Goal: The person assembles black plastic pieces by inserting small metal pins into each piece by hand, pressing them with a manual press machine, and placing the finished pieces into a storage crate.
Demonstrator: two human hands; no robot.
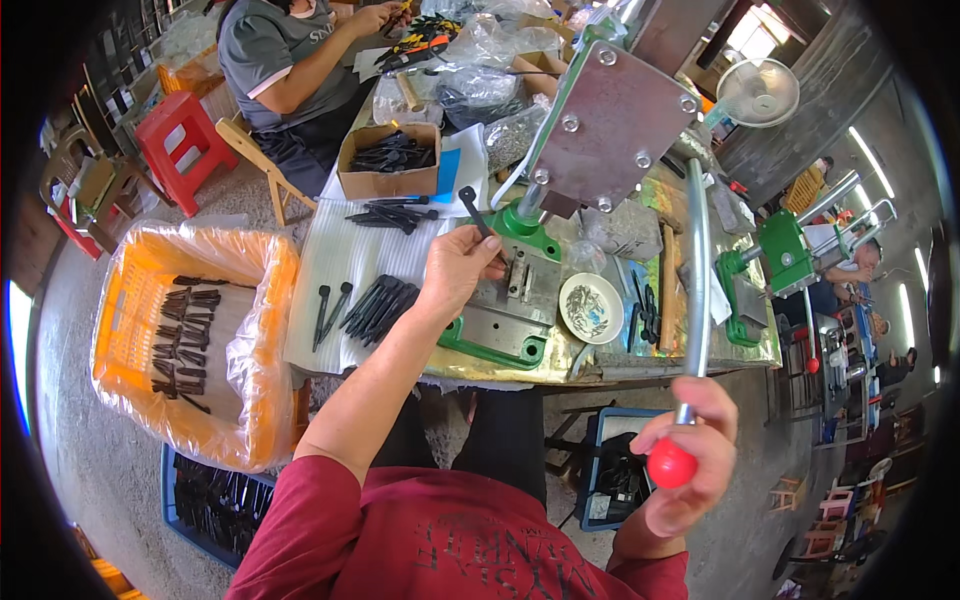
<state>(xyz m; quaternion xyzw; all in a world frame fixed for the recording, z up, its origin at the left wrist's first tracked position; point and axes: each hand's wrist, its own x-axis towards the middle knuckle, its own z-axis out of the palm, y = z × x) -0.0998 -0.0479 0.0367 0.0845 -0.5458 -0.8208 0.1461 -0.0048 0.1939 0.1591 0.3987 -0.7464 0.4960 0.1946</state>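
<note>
I have the left hand [465, 265] at the left side of the green-based hand press [505, 330], thumb and fingers closed in a pinch on a slim black part with a rounded head [477, 213]. The right hand [700, 455] is well apart, near and to the right, its fingers loosely bent around the lower end of the long silver metal lever [697, 280], beside the glossy red ball knob [672, 463]. I cannot tell how firmly it grips.

The relation I judge to matter most is the held part against the small steel fixture block [517, 275] on the press. The block lies just right of the left fingertips, so the left hand is the nearer one. The part's long axis slants from its head at the far left toward the near right. My fingers hide its lower end, so I cannot tell whether it touches the block.

Right of the block sits a round white bowl of small metal pieces [566, 318]. Left of the press, a pile of similar black parts [380, 308] lies on a white foam sheet [325, 260].
</note>
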